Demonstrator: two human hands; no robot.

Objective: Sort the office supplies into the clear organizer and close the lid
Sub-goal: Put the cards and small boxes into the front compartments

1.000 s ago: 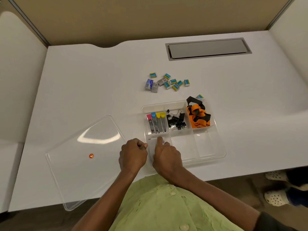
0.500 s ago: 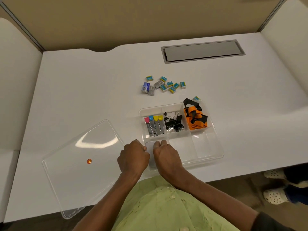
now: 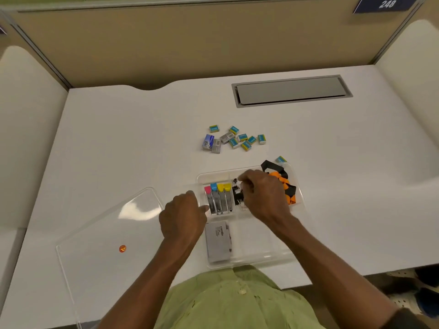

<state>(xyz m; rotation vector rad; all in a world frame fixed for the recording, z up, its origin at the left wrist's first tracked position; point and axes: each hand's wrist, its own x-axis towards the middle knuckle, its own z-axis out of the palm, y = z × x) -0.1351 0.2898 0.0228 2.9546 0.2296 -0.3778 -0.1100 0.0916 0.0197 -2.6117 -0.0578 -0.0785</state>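
Observation:
The clear organizer (image 3: 266,256) lies on the white desk near its front edge. Its back-left compartment holds several lead tubes (image 3: 219,198) with pink, blue and yellow caps. A grey box (image 3: 218,242) lies in the front-left compartment. My right hand (image 3: 263,195) is curled over the black binder clips (image 3: 238,197) in the back-middle compartment; whether it grips one is hidden. Orange and black clips (image 3: 286,186) fill the back-right compartment. My left hand (image 3: 181,216) rests against the organizer's left wall, fingers curled. The clear lid (image 3: 107,236) lies flat to the left.
A cluster of several small eraser boxes and staple boxes (image 3: 234,138) lies on the desk behind the organizer, with one more small box (image 3: 281,159) by its back-right corner. A grey cable hatch (image 3: 291,90) is set in the desk's far side. Partition walls surround the desk.
Both hands left the front-left compartment, where the grey box now lies uncovered. My right hand moved back over the binder clips; my left hand moved to the organizer's left wall.

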